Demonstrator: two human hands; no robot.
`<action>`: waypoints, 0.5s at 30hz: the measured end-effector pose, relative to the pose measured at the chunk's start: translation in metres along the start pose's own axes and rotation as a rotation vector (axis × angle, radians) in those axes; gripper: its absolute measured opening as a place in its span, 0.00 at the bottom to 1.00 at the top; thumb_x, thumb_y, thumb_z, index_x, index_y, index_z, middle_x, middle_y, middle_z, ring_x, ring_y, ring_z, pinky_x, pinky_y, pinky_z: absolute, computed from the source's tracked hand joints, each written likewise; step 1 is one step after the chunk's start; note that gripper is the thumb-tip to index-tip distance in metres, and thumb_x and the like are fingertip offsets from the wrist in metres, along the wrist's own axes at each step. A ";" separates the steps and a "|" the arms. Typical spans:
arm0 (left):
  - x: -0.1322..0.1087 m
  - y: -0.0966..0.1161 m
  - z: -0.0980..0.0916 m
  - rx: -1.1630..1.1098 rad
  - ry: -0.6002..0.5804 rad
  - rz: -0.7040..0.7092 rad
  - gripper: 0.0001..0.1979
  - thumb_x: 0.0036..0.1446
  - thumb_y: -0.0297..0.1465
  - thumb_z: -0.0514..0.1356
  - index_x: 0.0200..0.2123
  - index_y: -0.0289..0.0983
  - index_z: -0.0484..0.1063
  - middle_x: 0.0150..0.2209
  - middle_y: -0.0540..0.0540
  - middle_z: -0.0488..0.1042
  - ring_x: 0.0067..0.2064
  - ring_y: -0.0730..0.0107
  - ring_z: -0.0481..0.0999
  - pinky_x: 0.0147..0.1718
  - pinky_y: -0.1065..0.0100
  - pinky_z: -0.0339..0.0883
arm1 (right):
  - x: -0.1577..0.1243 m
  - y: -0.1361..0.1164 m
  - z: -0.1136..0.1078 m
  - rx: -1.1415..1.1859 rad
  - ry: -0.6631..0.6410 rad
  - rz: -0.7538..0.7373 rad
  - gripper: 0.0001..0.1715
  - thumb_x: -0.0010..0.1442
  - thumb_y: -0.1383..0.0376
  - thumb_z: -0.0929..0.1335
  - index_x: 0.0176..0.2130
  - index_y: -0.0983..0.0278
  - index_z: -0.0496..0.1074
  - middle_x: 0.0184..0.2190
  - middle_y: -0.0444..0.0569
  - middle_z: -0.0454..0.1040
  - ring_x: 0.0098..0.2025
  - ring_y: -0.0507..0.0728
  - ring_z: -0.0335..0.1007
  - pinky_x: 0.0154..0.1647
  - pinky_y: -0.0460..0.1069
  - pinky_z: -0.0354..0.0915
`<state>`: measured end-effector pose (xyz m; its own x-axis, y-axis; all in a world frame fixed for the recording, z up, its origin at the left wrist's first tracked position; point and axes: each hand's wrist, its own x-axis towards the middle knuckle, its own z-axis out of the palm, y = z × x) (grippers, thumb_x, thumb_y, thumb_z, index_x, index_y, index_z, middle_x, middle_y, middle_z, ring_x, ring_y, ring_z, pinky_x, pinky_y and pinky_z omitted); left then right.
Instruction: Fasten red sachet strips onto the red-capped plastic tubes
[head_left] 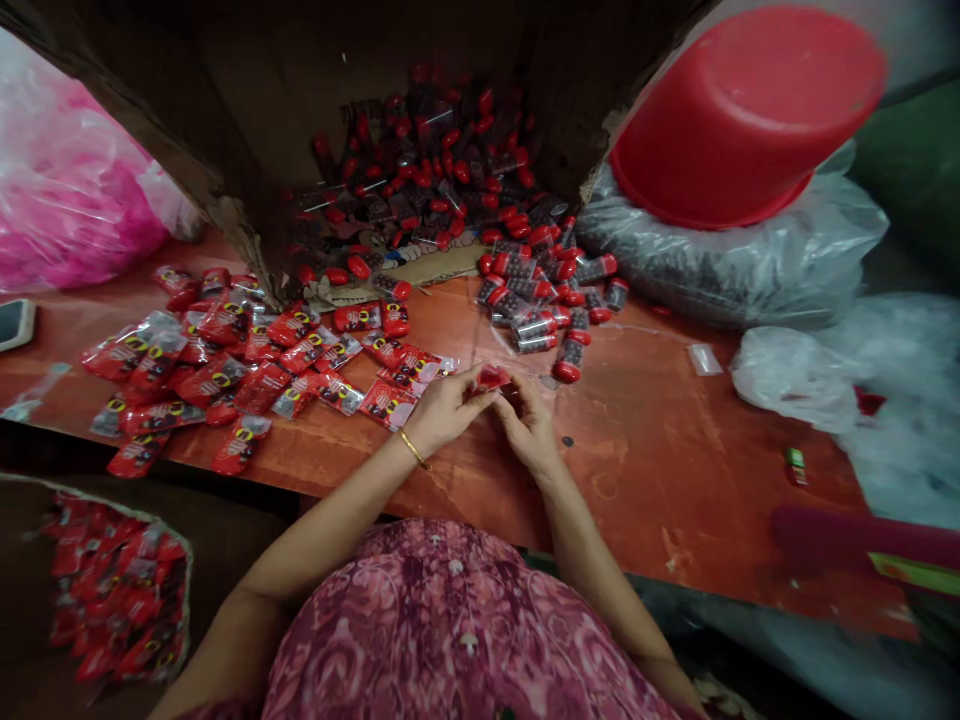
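Note:
My left hand [450, 405], with a gold bangle at the wrist, and my right hand [531, 425] meet above the front of the table. Between their fingertips is a small red plastic item [493, 377]; the fingers hide most of it, so its exact kind is unclear. Just left of my left hand lie flat red printed packets [388, 402]. Beyond my right hand is a loose pile of small clear containers with red caps and dark beads inside [534, 330].
A cardboard box [232, 215] opens toward me, with many more red-capped containers inside. Filled red packets [225, 320] are heaped at left, above a lower box of packets [120, 590]. A red tub [742, 120] rests on a plastic sack [720, 265] at right. A phone [16, 323] lies far left.

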<state>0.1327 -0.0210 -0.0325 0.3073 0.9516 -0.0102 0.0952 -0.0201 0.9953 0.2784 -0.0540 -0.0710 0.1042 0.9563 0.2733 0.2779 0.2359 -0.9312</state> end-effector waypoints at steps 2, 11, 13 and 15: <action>0.001 -0.007 0.000 0.111 -0.044 0.018 0.17 0.46 0.37 0.65 0.41 0.42 0.76 0.40 0.44 0.78 0.43 0.58 0.75 0.46 0.64 0.63 | 0.003 0.005 -0.011 -0.079 -0.071 -0.063 0.20 0.58 0.57 0.66 0.49 0.58 0.70 0.46 0.51 0.74 0.49 0.59 0.68 0.52 0.58 0.62; 0.002 -0.021 0.002 0.370 -0.136 0.129 0.16 0.53 0.40 0.59 0.44 0.41 0.74 0.47 0.43 0.76 0.52 0.58 0.71 0.54 0.60 0.59 | 0.018 0.021 -0.021 -0.145 -0.152 -0.188 0.18 0.57 0.49 0.64 0.36 0.55 0.78 0.33 0.48 0.77 0.36 0.57 0.71 0.41 0.56 0.64; 0.002 -0.024 0.003 0.446 -0.120 0.143 0.17 0.54 0.39 0.59 0.46 0.40 0.73 0.52 0.41 0.72 0.57 0.56 0.66 0.58 0.57 0.53 | 0.019 0.024 -0.020 -0.153 -0.127 -0.221 0.18 0.57 0.48 0.65 0.35 0.55 0.78 0.32 0.48 0.78 0.35 0.58 0.71 0.40 0.56 0.64; 0.002 -0.027 0.004 0.509 -0.121 0.152 0.18 0.54 0.37 0.60 0.48 0.39 0.71 0.54 0.39 0.70 0.61 0.55 0.62 0.60 0.53 0.48 | 0.020 0.026 -0.020 -0.163 -0.135 -0.241 0.19 0.57 0.49 0.64 0.35 0.56 0.78 0.30 0.48 0.77 0.33 0.57 0.70 0.39 0.55 0.64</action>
<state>0.1346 -0.0195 -0.0597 0.4572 0.8849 0.0890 0.4782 -0.3289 0.8143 0.3068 -0.0318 -0.0848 -0.1075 0.8933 0.4365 0.4299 0.4377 -0.7897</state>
